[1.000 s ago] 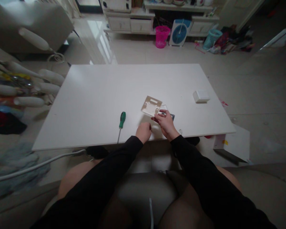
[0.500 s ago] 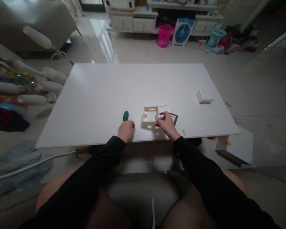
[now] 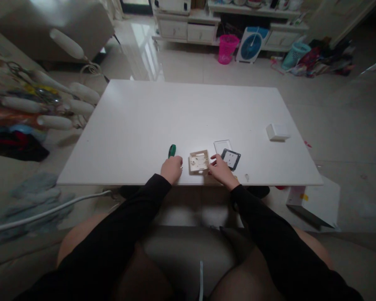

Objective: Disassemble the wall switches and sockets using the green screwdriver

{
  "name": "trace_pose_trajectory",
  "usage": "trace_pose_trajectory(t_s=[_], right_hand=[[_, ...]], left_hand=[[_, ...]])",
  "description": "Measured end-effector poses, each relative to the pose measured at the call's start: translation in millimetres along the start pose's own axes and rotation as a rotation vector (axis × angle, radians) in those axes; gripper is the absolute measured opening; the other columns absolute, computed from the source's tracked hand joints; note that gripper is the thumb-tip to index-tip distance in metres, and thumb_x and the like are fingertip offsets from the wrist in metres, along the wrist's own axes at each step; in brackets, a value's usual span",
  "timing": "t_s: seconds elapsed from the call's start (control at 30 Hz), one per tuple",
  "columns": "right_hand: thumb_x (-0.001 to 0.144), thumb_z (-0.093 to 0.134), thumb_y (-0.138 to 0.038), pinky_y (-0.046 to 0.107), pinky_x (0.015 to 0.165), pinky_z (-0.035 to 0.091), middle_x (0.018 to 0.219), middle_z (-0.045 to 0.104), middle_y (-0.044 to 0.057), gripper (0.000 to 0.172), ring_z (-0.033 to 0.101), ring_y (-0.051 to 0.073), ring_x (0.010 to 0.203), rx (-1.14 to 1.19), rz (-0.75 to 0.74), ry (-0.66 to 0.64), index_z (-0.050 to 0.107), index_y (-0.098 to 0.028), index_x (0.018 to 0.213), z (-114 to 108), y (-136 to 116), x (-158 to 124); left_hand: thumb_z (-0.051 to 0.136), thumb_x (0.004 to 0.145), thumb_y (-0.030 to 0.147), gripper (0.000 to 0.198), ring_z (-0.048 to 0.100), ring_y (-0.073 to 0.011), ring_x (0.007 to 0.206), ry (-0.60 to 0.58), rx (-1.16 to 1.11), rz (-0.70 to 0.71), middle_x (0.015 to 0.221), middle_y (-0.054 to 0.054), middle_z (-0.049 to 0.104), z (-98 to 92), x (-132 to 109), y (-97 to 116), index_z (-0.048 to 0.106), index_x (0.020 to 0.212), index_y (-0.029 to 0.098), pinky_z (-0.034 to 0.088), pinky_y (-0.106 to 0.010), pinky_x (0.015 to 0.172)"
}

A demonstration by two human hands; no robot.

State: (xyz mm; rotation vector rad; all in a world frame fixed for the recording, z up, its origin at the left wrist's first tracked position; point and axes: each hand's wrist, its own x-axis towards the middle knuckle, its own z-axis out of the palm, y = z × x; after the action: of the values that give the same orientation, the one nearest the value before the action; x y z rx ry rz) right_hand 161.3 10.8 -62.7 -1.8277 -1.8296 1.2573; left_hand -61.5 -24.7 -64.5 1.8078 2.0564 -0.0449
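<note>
On the white table [image 3: 163, 113], near its front edge, lies an open cream back box [image 3: 199, 161]. My right hand [image 3: 221, 169] pinches the right side of this box between thumb and fingers. To the left, my left hand [image 3: 171, 169] is closed beside a green-handled screwdriver [image 3: 172, 150], whose handle sticks out beyond the fingers; something small shows at the fingertips. A socket plate with a dark frame [image 3: 231, 159] lies right of the box, partly over a thin white cover frame [image 3: 222, 146].
A white box [image 3: 278, 132] stands near the table's right edge. A small clear piece [image 3: 247, 177] lies by the front edge. White lamp arms reach in at the left. A pink basket [image 3: 227, 49] and a blue fan [image 3: 250, 44] stand beyond the table.
The back box has come nearer the front edge with my right hand at its side, and now sits apart from the cover frame. The socket plate is more exposed. The whole view has shifted slightly.
</note>
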Motion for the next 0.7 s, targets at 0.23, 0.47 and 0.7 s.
trace_pose_trajectory(t_s=[0.23, 0.47, 0.7], right_hand=[[0.092, 0.052, -0.018, 0.031, 0.076, 0.047, 0.092, 0.074, 0.010, 0.029, 0.069, 0.024, 0.084, -0.192, -0.021, -0.063, 0.052, -0.016, 0.121, 0.9, -5.5, -4.5], [0.089, 0.053, -0.015, 0.031, 0.078, 0.048, 0.102, 0.074, 0.015, 0.020, 0.068, 0.027, 0.092, -0.304, -0.077, -0.058, 0.053, -0.019, 0.109, 1.9, -2.2, -3.1], [0.087, 0.053, -0.012, 0.032, 0.085, 0.049, 0.113, 0.070, 0.020, 0.016, 0.065, 0.027, 0.100, -0.379, -0.108, -0.069, 0.058, -0.016, 0.102, 8.1, 1.2, -1.0]], left_hand=[[0.061, 0.088, 0.013, 0.022, 0.073, -0.0282, 0.101, -0.023, 0.026, -0.011, 0.107, -0.013, 0.075, -2.5, 0.9, -1.6, 0.072, 0.107, 0.018, 0.057, -0.037, 0.088], [0.058, 0.090, 0.012, 0.026, 0.073, -0.0297, 0.103, -0.013, 0.021, 0.003, 0.110, -0.015, 0.075, -7.3, -3.0, 3.5, 0.072, 0.111, 0.018, 0.056, -0.038, 0.089], [0.063, 0.088, 0.013, 0.023, 0.073, -0.0241, 0.100, -0.012, -0.136, 0.056, 0.105, -0.011, 0.078, -13.5, -0.7, 12.4, 0.076, 0.107, 0.018, 0.055, -0.032, 0.092]])
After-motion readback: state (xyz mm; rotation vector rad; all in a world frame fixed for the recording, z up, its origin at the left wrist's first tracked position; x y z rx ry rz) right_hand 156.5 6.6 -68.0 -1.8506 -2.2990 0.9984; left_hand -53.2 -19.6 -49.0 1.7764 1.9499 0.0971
